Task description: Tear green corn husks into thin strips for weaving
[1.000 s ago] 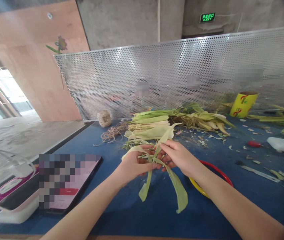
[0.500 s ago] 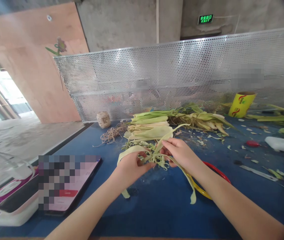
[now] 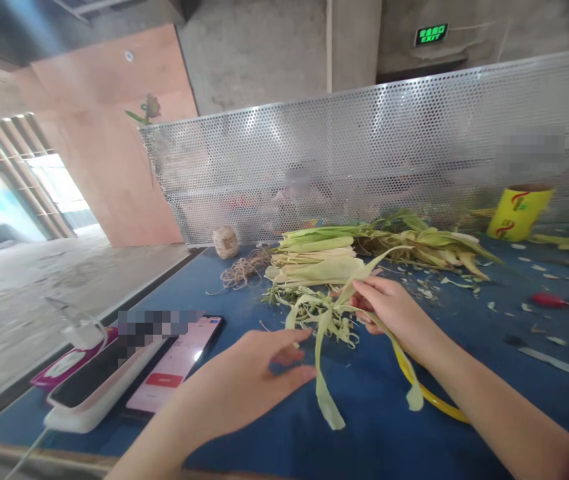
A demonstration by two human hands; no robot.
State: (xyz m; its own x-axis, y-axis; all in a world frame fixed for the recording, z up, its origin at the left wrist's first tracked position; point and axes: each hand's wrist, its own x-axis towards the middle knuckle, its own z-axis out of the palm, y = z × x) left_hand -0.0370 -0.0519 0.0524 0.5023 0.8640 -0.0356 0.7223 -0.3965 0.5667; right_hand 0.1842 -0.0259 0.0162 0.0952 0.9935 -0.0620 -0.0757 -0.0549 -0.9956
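My right hand (image 3: 384, 303) pinches pale green corn husk strips (image 3: 331, 317), which join near its fingertips. One strip rises past the fingers and others droop toward the table. My left hand (image 3: 264, 367) is off to the left of the strips, thumb and fingers apart with nothing between them. Curly husk shreds (image 3: 294, 298) lie behind the held strips. Beyond them a stack of flat corn husks (image 3: 319, 260) rests on the blue table (image 3: 364, 433), with a heap of untrimmed husks (image 3: 429, 247) beside it at the right.
Left of the husks are a twine tangle (image 3: 244, 270) and a twine roll (image 3: 225, 242). A phone (image 3: 157, 390) and a white device (image 3: 94, 393) lie near my left forearm. At right are a yellow tube (image 3: 519, 212), a yellow ring (image 3: 434, 397) and a metal blade (image 3: 561, 365).
My left hand has let go of the husk strips and drawn back toward me, its fingers parting. A strip now hangs down in front. The view has turned a little to the left.
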